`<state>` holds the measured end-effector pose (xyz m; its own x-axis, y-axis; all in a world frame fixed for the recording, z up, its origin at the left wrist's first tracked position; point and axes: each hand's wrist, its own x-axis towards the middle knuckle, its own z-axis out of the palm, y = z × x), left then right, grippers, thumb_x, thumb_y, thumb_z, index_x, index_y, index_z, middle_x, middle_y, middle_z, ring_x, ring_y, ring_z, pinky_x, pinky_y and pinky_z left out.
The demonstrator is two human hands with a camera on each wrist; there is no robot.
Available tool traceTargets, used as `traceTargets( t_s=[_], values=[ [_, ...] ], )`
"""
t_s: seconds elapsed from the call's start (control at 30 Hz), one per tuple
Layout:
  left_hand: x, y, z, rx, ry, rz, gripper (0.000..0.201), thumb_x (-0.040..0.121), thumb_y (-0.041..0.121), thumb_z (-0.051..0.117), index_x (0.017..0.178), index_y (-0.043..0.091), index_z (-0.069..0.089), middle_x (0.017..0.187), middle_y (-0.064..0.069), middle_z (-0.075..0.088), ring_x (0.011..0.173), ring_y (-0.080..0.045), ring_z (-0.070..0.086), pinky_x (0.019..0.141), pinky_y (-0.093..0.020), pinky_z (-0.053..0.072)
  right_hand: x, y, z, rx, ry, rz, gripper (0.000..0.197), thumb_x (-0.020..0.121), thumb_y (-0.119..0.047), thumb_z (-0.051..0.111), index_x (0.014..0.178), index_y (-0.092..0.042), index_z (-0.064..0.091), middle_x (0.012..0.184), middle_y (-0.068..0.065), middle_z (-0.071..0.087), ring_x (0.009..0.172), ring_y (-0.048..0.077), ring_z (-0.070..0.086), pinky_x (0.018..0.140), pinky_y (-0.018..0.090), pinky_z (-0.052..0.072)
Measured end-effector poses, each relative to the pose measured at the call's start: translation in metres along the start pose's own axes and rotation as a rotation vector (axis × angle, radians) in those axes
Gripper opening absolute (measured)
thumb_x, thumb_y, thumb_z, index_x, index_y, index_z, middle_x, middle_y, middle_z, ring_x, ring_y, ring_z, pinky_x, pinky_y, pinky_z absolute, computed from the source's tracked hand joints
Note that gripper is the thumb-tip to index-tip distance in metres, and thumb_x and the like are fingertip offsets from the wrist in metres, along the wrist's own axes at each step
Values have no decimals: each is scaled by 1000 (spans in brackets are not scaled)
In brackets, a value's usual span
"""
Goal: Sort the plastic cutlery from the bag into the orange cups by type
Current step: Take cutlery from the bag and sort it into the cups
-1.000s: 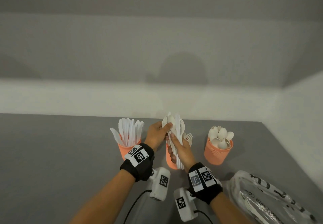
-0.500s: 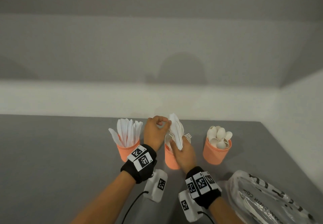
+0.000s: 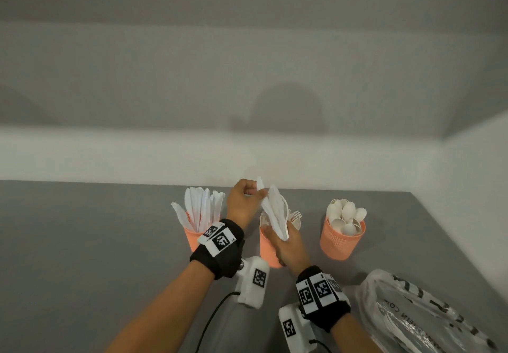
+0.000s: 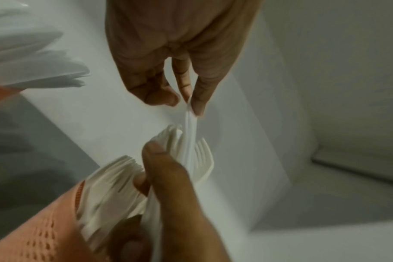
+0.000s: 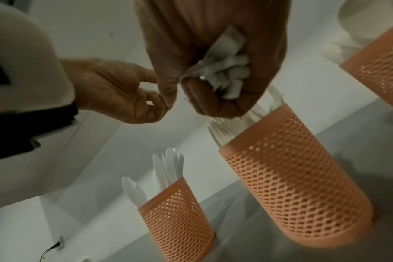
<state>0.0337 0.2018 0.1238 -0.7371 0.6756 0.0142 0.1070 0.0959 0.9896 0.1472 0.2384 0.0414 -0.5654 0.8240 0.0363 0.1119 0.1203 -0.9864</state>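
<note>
Three orange mesh cups stand in a row: the left cup (image 3: 193,238) holds white knives (image 3: 200,209), the middle cup (image 3: 268,248) holds forks (image 3: 295,216), the right cup (image 3: 339,242) holds spoons (image 3: 346,216). My right hand (image 3: 286,245) grips a bundle of white cutlery (image 3: 276,215) by the handles just above the middle cup. My left hand (image 3: 243,204) pinches the top of one white piece (image 4: 190,127) in that bundle between thumb and fingertips. Its type is hard to tell. The handle ends (image 5: 224,70) show inside my right fist.
A clear plastic bag (image 3: 423,317) with black lettering and more cutlery lies at the lower right on the grey table (image 3: 82,242). White walls close the back and right side. Wrist cameras and a cable hang under both forearms.
My left hand shifted from the side of the bundle to its top and now pinches a single piece, drawn slightly up. The right hand lowered a little with the bundle.
</note>
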Motion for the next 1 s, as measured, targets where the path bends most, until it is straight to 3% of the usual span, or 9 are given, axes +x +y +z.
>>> traceTargets(
  t_s=[0.13, 0.23, 0.3, 0.4, 0.57, 0.7, 0.77, 0.87, 1.0],
  values=[
    [0, 8, -16, -290, -35, -153, 14, 96, 16, 44, 109, 12, 39, 93, -10, 63, 75, -19, 60, 67, -29, 49, -3, -3, -2, 100, 3, 38, 35, 89, -36, 59, 113, -10, 59, 43, -18, 48, 35, -3, 43, 38, 6, 29],
    [3, 15, -25, -384, 24, -130, 16, 100, 20, 34, 115, 14, 33, 80, -7, 62, 68, -20, 61, 67, -31, 51, -6, -9, -4, 182, -29, 118, 40, 92, -37, 52, 106, 0, 56, 40, -11, 36, 29, 2, 30, 32, 15, 24],
    [8, 17, -27, -423, 101, -104, 12, 100, 22, 34, 110, 16, 39, 68, -4, 51, 54, -14, 53, 57, -27, 50, -9, -16, -3, 228, -92, 152, 47, 89, -46, 48, 102, -2, 55, 42, -8, 35, 29, 4, 28, 32, 15, 22],
    [12, 15, -29, -414, 114, -71, 14, 99, 19, 37, 101, 15, 51, 61, 0, 37, 48, -9, 35, 40, -16, 34, -12, -25, -2, 316, -177, 228, 37, 93, -49, 39, 93, -14, 53, 43, -7, 37, 29, 4, 29, 31, 13, 21],
    [9, 7, -31, -227, -121, -238, 11, 89, 21, 59, 92, 10, 59, 61, 2, 39, 42, -6, 30, 34, -14, 26, -15, -31, -7, 416, -273, 278, 30, 95, -44, 41, 88, -18, 53, 42, -8, 34, 30, 4, 26, 32, 13, 20],
    [6, 0, -30, -167, -356, -399, 26, 87, 36, 58, 98, 13, 54, 63, 4, 40, 36, -4, 25, 32, -15, 18, -18, -33, -6, 305, -310, 249, 24, 94, -34, 50, 78, -17, 47, 40, -8, 34, 30, 5, 26, 34, 15, 21],
    [5, 1, -29, -154, -387, -413, 24, 88, 35, 55, 100, 14, 53, 66, 3, 40, 36, -4, 23, 31, -14, 16, -19, -32, -6, 291, -318, 262, 17, 93, -31, 53, 88, -15, 50, 41, -8, 35, 31, 5, 28, 34, 16, 22],
    [4, 4, -29, -55, -302, -363, 15, 88, 26, 56, 94, 12, 57, 71, 2, 43, 38, -4, 25, 33, -14, 19, -20, -30, -7, 275, -334, 277, 21, 95, -30, 50, 107, -16, 57, 44, -7, 38, 32, 4, 31, 33, 15, 25],
    [6, 2, -28, -100, -138, -231, 7, 87, 16, 57, 82, 11, 56, 69, 1, 43, 35, -3, 27, 34, -14, 22, -23, -30, -9, 237, -329, 247, 18, 96, -26, 47, 109, -24, 59, 47, -7, 46, 32, 2, 32, 31, 13, 27]
  ],
)
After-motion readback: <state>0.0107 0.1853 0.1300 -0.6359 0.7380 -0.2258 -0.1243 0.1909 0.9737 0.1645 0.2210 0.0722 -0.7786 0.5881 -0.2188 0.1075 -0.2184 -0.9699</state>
